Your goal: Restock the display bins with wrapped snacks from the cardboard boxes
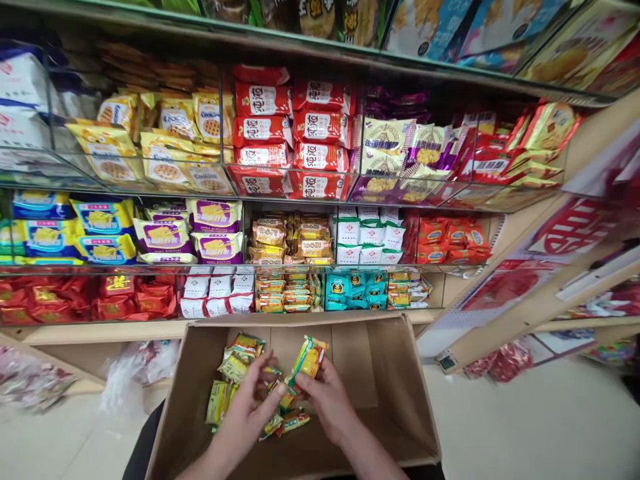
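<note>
An open cardboard box (353, 353) stands below the shelves, with several small yellow and green snack packets (220, 402) lying in its left part. Over the box, my right hand (327, 397) grips an upright yellow packet (311, 357) with green edges between thumb and fingers. Just left of it is my left hand (255, 393), its fingers apart and curved, the thumb pointing toward the held packet. More packets lie beneath and between the two hands. Whether the left thumb touches a packet is hard to make out.
Glass-fronted shelves (300, 265) filled with wrapped snacks rise beyond the box. Similar yellow-orange packets (299, 297) sit in the lowest row, beside teal packets (356, 290). Plastic bags (127, 380) are at the lower left, and a wooden rack (520, 293) slants along the right.
</note>
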